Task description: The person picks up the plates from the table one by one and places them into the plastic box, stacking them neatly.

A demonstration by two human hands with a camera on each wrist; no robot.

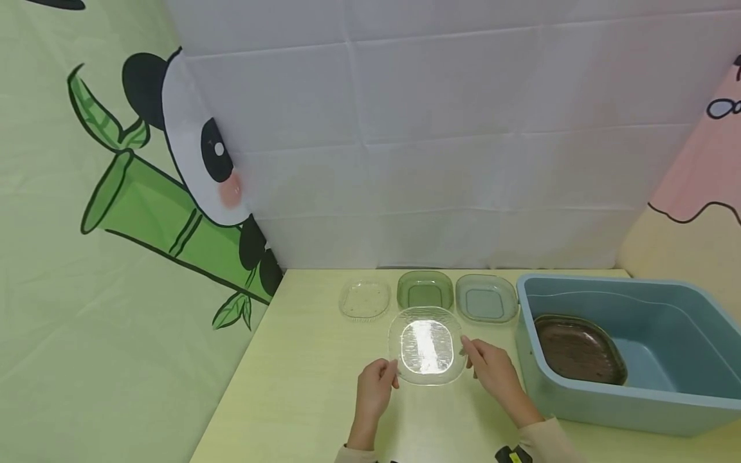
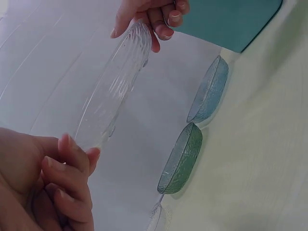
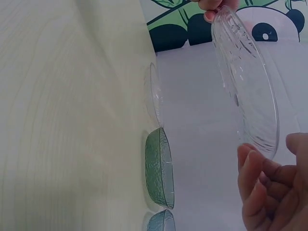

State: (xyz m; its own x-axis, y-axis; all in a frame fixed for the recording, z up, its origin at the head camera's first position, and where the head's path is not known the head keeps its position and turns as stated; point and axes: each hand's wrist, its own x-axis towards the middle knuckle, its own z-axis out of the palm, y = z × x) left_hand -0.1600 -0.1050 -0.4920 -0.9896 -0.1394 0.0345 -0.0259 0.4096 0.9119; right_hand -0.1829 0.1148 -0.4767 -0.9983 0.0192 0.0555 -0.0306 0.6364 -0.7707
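Note:
A clear glass plate (image 1: 427, 347), rounded square with a ribbed texture, is held up above the table between both hands. My left hand (image 1: 376, 388) pinches its left rim; the left wrist view shows the curled fingers (image 2: 67, 180) at the near end of the plate. On the opposite rim, my right hand (image 1: 493, 370) grips with thumb and fingers. Behind the plate stand three dishes in a row: a clear one (image 1: 365, 299), a green one (image 1: 425, 290) and a pale blue one (image 1: 486, 298).
A large blue plastic tub (image 1: 625, 393) stands on the right of the table (image 1: 289, 392). Inside it a dark brown dish (image 1: 579, 350) leans against the left wall. A white cloth (image 1: 428, 161) hangs behind the table, and a green printed cloth (image 1: 116, 360) hangs on the left.

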